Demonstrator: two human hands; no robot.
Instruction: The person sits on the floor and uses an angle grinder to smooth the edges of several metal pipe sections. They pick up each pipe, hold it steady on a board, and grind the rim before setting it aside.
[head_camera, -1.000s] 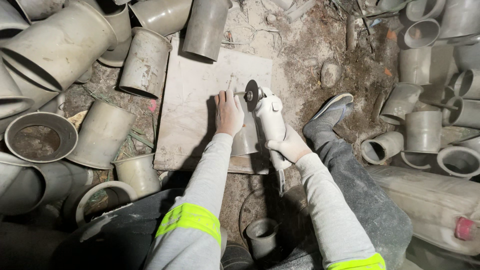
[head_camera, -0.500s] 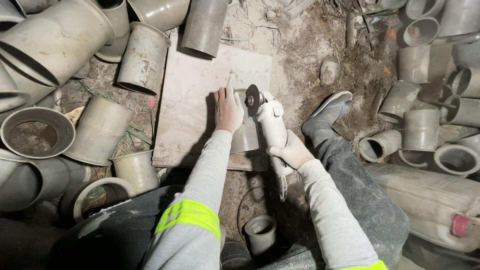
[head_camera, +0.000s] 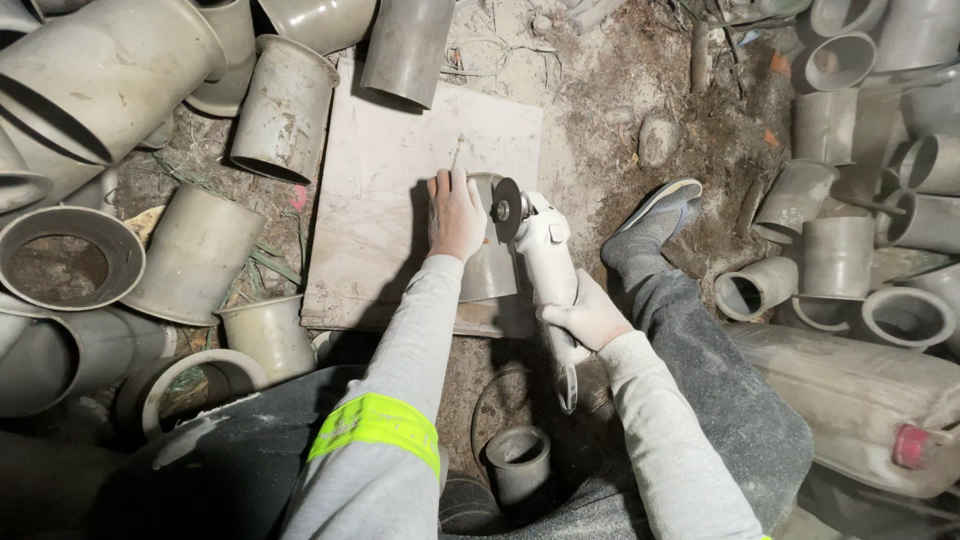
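Most of the grey pipe piece (head_camera: 488, 268) under the left hand (head_camera: 456, 215) and grinder (head_camera: 545, 262).

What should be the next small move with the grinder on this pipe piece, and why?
Probably ease the grinder disc a little further along the grey pipe piece. The disc sits at the pipe's upper end, the left hand presses the pipe on the board, and the right hand grips the body.
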